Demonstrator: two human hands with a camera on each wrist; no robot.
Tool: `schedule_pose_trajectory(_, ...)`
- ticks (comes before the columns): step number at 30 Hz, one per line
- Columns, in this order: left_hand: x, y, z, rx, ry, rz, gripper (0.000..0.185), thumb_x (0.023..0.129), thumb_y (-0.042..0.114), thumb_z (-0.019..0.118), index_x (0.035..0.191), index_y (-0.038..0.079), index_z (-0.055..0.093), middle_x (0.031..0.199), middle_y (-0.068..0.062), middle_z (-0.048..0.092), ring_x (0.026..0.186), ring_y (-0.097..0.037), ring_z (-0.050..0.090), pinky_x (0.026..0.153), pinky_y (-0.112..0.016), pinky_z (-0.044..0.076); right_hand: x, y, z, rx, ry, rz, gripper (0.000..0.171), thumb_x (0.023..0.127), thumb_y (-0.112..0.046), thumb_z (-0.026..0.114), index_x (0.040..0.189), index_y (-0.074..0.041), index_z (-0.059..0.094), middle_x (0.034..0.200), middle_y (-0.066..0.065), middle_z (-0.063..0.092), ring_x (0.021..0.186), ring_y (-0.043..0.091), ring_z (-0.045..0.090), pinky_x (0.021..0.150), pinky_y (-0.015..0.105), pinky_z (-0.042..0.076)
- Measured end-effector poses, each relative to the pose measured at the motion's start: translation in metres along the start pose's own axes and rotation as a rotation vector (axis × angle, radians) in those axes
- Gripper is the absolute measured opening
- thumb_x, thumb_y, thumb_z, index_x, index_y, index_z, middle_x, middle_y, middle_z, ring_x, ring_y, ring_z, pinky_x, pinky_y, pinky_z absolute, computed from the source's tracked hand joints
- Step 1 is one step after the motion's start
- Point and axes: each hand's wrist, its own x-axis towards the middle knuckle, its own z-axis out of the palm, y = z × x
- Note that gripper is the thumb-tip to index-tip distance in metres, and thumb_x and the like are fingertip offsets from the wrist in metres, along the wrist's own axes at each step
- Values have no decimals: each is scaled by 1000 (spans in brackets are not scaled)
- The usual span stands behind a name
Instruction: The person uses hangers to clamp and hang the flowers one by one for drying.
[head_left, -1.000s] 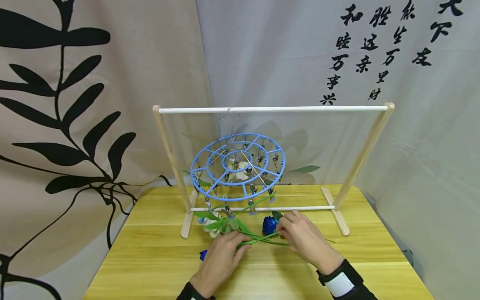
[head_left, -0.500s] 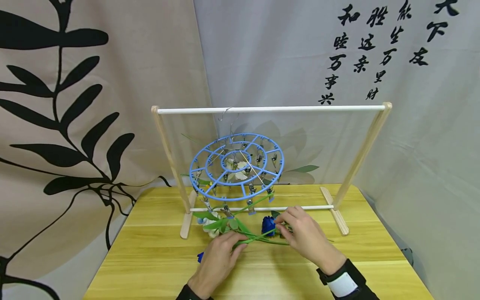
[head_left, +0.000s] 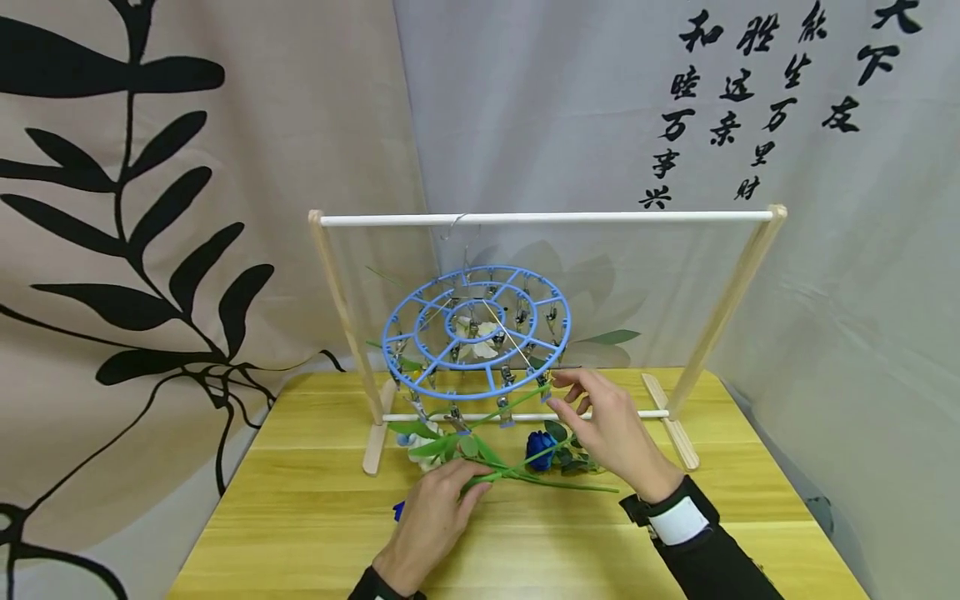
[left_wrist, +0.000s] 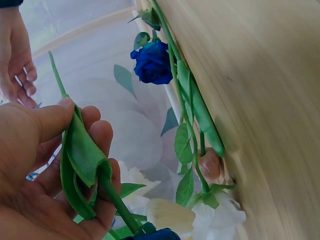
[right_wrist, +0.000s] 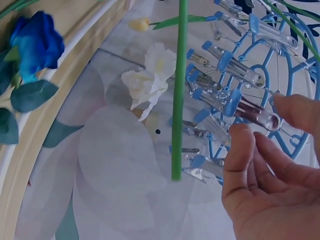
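Head cam looking forward and down, taking in whole table (head_left: 315, 517), wooden rack (head_left: 543, 219), blue clip hanger (head_left: 476, 332). Left wrist cam sitting very close, tilted, looking along tabletop past left hand (left_wrist: 47, 170) toward blue rose (left_wrist: 152, 62). Right wrist cam looking up close at hanger clips; sharing rose with both other views.

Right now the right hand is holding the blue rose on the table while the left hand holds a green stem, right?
Not quite. The right hand is up at a metal clip on the round blue clip hanger, as the right wrist view shows; the blue rose lies untouched. The left hand does hold the green stem.
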Motion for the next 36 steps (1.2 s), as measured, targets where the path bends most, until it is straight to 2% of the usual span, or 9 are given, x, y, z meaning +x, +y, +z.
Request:
schedule_pose_trajectory(5,-1,0,-2,8,11,-5,16,109,21,85,125,21,87,117,2,86,103,-16,84,85,-32,70,8,-3,7,33,-12,51,33,107,-12,87,137,-1,77,122,12,83,94,18,79,76,33,70)
schedule_pose_trajectory(18,-6,-3,-4,17,60,-11,16,107,19,87,123,20,86,115,2,86,100,-15,84,82,-30,69,14,-8,17,110,-15,96,17,106,-6,86,122,-6,81,105,5,83,85,13,78,71,27,64)
schedule_pose_trajectory(25,-6,-4,-4,16,86,-12,17,105,18,89,122,20,86,115,1,86,100,-15,84,82,-30,69,15,-15,17,227,-79,163,15,110,-9,82,124,-9,79,99,1,82,82,4,75,70,26,63)
schedule_pose_trajectory(32,-5,-4,-3,23,94,-10,18,105,18,89,123,19,87,118,-1,87,104,-18,85,85,-34,71,12,-18,19,279,-99,179,15,111,-11,81,126,-11,79,95,1,81,75,5,71,63,25,58)
schedule_pose_trajectory(36,-4,-4,-3,18,97,-8,18,104,17,90,122,17,87,117,-2,87,104,-18,85,84,-33,71,10,-18,22,329,-113,191,15,111,-8,80,126,-9,78,94,5,83,74,9,74,64,25,59)
